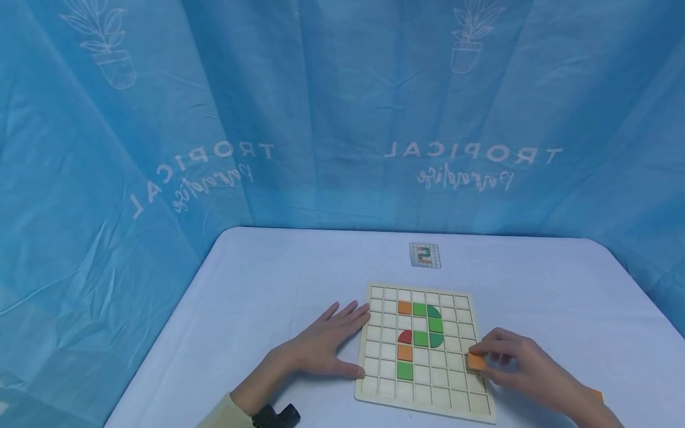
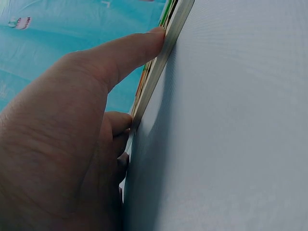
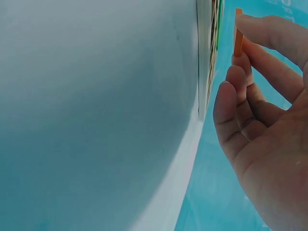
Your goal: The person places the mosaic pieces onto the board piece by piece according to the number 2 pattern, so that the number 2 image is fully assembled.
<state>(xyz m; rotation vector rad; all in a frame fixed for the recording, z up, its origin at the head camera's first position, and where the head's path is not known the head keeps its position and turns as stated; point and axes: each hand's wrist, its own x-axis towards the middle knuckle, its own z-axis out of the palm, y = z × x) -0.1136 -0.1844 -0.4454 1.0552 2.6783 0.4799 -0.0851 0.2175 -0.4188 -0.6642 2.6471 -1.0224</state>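
Note:
A pale wooden grid board (image 1: 423, 393) lies on the table, with several orange, green and red tiles set in its squares as a stepped figure. My left hand (image 1: 326, 342) lies spread at the board's left side, fingertips and thumb touching that edge. In the left wrist view the thumb (image 2: 130, 50) meets the board's side (image 2: 166, 55). Between thumb and fingers, my right hand (image 1: 521, 362) pinches an orange square tile (image 1: 476, 361) over the board's right edge. The right wrist view shows this thin tile (image 3: 238, 36) edge-on, the other fingers curled below it.
A small pattern card (image 1: 425, 255) showing a similar coloured figure lies behind the board. Another orange piece (image 1: 597, 394) peeks out beside my right wrist. White cloth covers the table (image 1: 299, 273), and a blue printed curtain (image 1: 342, 119) hangs around its far side.

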